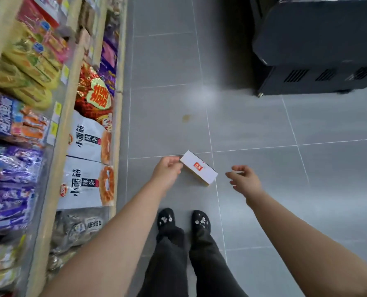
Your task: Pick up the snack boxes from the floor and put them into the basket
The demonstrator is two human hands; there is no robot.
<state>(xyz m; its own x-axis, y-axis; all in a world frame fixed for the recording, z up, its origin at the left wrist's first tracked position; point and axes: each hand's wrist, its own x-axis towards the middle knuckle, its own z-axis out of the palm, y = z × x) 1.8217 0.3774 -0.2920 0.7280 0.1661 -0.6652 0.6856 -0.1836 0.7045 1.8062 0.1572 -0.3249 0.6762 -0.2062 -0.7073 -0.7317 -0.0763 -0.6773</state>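
A white snack box (199, 171) with a small red label lies over the grey tile floor just ahead of my feet. My left hand (167, 171) pinches its near left end with curled fingers. My right hand (243, 179) hovers a short way to the right of the box, fingers loosely spread and holding nothing. No basket is in view.
Shelves (71, 116) packed with snack bags run along the left side. A dark cabinet on small wheels (315, 61) stands at the far right. My two black shoes (182, 219) stand on the tiles below the box. A small brown stain (186, 117) marks the floor.
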